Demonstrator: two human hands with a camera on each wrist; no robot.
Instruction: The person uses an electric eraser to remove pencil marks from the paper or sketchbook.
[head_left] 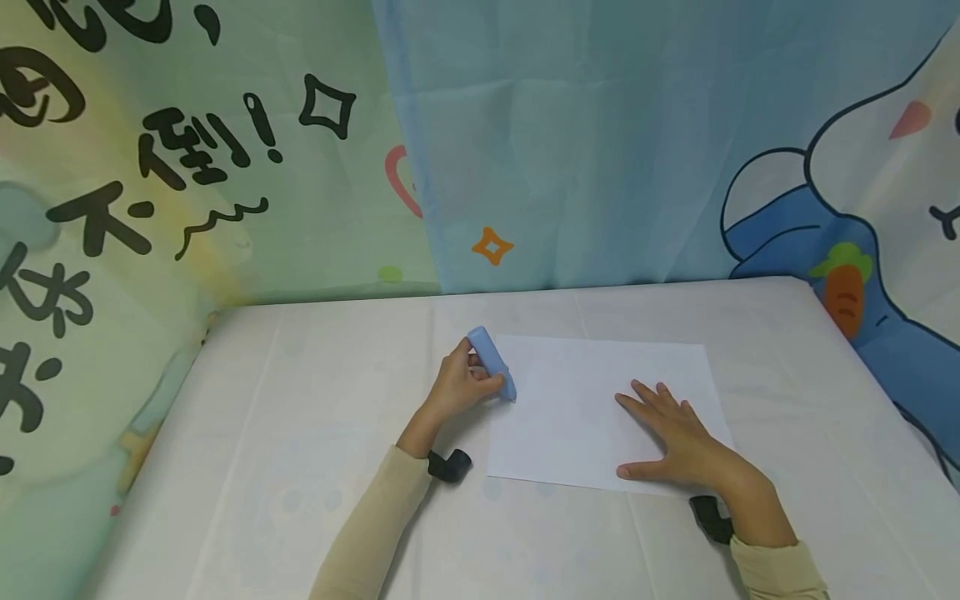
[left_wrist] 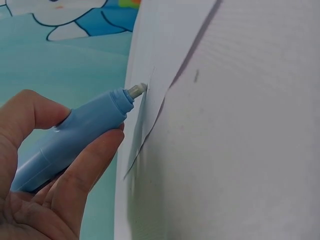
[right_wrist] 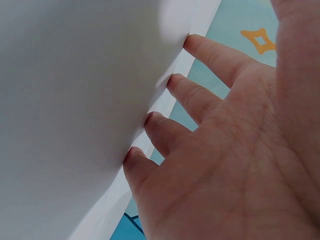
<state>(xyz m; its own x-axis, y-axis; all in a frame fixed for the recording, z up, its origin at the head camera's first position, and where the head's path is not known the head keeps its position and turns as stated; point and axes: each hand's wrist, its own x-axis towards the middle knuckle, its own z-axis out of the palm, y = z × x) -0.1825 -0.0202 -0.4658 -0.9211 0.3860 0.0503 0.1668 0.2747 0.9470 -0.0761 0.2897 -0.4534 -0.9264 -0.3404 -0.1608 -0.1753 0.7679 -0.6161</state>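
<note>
My left hand holds a light blue electric eraser, thumb on one side and fingers curled round the other. In the left wrist view, the narrow tip of the eraser sticks out past the fingers and points at the left edge of a white sheet of paper. Whether the tip touches the sheet, I cannot tell. My right hand lies spread on the right part of the paper. Its fingertips press on the sheet in the right wrist view.
A white cloth covers the table under the paper. Printed curtains hang along the back and left sides. Each wrist wears a small black camera mount, below beige sleeves.
</note>
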